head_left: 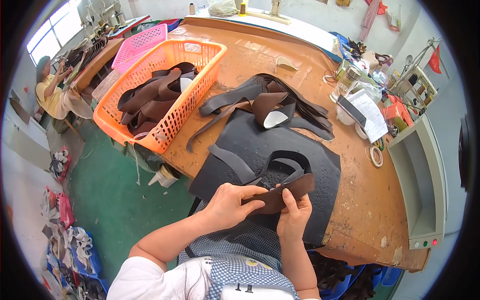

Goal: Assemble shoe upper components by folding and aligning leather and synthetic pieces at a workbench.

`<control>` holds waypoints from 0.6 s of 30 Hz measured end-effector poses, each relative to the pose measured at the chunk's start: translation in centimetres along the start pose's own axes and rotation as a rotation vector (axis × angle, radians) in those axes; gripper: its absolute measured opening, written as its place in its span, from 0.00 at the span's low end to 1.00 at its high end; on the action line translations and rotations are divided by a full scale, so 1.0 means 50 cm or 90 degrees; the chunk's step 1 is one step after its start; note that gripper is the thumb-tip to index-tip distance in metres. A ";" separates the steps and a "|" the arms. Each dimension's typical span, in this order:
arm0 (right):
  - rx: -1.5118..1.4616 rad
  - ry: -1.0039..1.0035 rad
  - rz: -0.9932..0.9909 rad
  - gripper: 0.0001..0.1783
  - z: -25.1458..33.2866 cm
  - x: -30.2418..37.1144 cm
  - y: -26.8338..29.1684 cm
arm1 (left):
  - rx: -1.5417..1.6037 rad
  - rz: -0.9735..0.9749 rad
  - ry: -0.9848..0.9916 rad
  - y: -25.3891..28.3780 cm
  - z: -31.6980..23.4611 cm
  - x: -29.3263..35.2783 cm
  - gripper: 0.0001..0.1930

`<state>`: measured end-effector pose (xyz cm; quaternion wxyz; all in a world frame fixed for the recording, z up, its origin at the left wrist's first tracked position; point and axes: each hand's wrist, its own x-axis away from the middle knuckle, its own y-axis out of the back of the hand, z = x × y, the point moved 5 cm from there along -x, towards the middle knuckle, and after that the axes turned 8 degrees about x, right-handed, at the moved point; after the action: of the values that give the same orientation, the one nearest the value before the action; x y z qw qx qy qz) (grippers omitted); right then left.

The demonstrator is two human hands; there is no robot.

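Between my hands is a dark brown leather strip (272,201), curled into a loop with a grey inner side. My left hand (231,204) pinches its left part between thumb and fingers. Further right, my right hand (294,212) grips the same strip, thumb on its brown face. Both hands are over a black mat (320,165) dotted with small holes, at the table's near edge. Another grey length (232,162) lies on the mat left of the loop. Just beyond, a pile of dark strips (295,100) rests on the table, with a brown curled piece (267,103) on it.
An orange basket (172,127) of brown strips stands at the left on the brown table (240,55), with a pink basket (142,45) behind. A jar (345,82), papers (367,117) and tape rolls (374,156) are at the right, beside a grey cabinet (420,175). A co-worker (52,95) sits far left.
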<state>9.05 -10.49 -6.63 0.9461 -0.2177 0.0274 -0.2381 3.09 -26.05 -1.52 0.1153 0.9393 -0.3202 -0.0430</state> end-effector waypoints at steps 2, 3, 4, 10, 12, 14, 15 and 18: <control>-0.008 0.013 -0.003 0.09 0.004 0.005 -0.007 | 0.003 -0.002 0.001 0.000 0.003 0.003 0.14; -0.007 0.013 -0.003 0.09 0.004 0.007 -0.009 | 0.001 -0.004 0.000 -0.001 0.006 0.003 0.15; -0.011 0.020 -0.010 0.09 0.005 0.009 -0.010 | -0.002 -0.006 0.000 -0.003 0.010 0.004 0.15; -0.017 0.039 -0.034 0.09 0.007 0.017 -0.018 | 0.017 -0.011 0.023 -0.007 0.022 0.014 0.13; -0.015 0.045 -0.041 0.09 0.010 0.020 -0.021 | 0.010 -0.017 0.006 -0.010 0.027 0.019 0.12; -0.017 0.048 -0.045 0.09 0.011 0.022 -0.023 | 0.003 -0.023 -0.010 -0.009 0.025 0.021 0.11; -0.017 0.050 -0.046 0.09 0.011 0.024 -0.022 | -0.007 -0.019 0.001 -0.010 0.020 0.023 0.11; -0.023 0.051 -0.048 0.08 0.011 0.025 -0.019 | -0.014 -0.024 -0.003 -0.014 0.020 0.026 0.10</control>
<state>9.81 -11.63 -5.68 0.9306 -0.2260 0.0612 -0.2812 4.36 -26.50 -2.66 0.1243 0.9437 -0.3025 -0.0507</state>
